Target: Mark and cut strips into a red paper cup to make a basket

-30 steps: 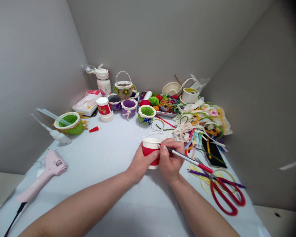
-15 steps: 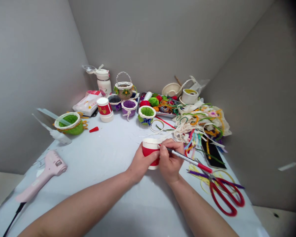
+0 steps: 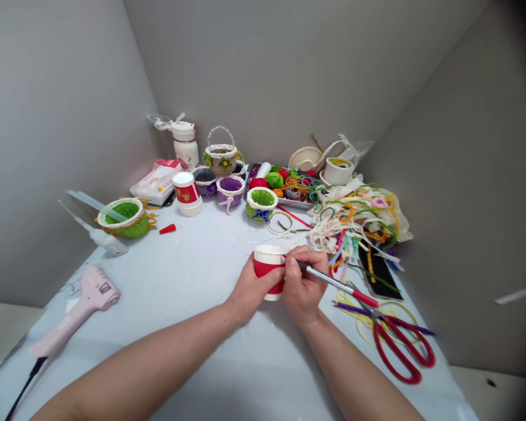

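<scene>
While the left hand [image 3: 251, 287] wraps around the near side of a red paper cup [image 3: 268, 270], its fingers curl closed on the wall, apparently to keep the cup steady on the white table [image 3: 193, 275]. The cup stands upright in the middle of the table, directly in front of the person. The right hand [image 3: 304, 286] sits just right of the cup, touching it, with fingers pinched closed on a pen [image 3: 337, 285] in a writing grip; the tip meets the cup's side near the rim, and the red end of the pen points away to the right. Holding the cup with one hand and marking with the other looks like the reason both hands crowd so closely together.

To the right of the cup, red scissors [image 3: 398, 345] lie flat on the table, close enough to be picked up without stretching. Beyond the cup and to its right is a heap of coloured strips and cords [image 3: 359, 219], with a tray of yarn balls [image 3: 284, 182] behind it. Behind the cup stands a row of small decorated baskets [image 3: 230, 190] and a second red cup [image 3: 186, 193], pushed back, probably to leave working room. Far left of the cup, a pink glue gun [image 3: 81, 304] rests on its side near the table edge.
</scene>
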{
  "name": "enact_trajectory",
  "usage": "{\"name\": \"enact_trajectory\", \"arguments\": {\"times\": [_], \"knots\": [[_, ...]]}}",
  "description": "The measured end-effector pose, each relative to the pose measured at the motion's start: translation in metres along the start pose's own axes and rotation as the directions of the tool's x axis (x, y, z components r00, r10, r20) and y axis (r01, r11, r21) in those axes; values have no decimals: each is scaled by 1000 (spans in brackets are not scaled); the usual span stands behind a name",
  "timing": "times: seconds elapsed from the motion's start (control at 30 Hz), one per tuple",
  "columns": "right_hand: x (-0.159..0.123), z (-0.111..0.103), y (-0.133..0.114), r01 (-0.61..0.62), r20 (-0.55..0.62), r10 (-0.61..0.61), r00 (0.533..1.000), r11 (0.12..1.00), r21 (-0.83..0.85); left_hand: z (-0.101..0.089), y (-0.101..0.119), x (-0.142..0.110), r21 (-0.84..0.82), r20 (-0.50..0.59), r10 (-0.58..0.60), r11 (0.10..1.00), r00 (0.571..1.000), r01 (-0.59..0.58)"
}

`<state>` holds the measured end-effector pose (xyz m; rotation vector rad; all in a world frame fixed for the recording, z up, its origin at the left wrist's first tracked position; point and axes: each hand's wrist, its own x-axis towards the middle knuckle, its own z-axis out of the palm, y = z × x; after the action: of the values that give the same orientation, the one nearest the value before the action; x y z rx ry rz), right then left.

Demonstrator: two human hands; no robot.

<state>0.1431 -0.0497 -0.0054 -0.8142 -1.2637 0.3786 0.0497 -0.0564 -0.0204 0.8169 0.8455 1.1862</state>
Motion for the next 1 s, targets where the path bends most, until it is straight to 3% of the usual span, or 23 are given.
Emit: {"name": "enact_trajectory", "arguments": {"times": [1.0], "knots": [[-1, 0, -1, -8, -6, 8, 1000, 1000, 1, -2, -2, 1, 5, 4, 2, 1000, 1000, -2]]}}
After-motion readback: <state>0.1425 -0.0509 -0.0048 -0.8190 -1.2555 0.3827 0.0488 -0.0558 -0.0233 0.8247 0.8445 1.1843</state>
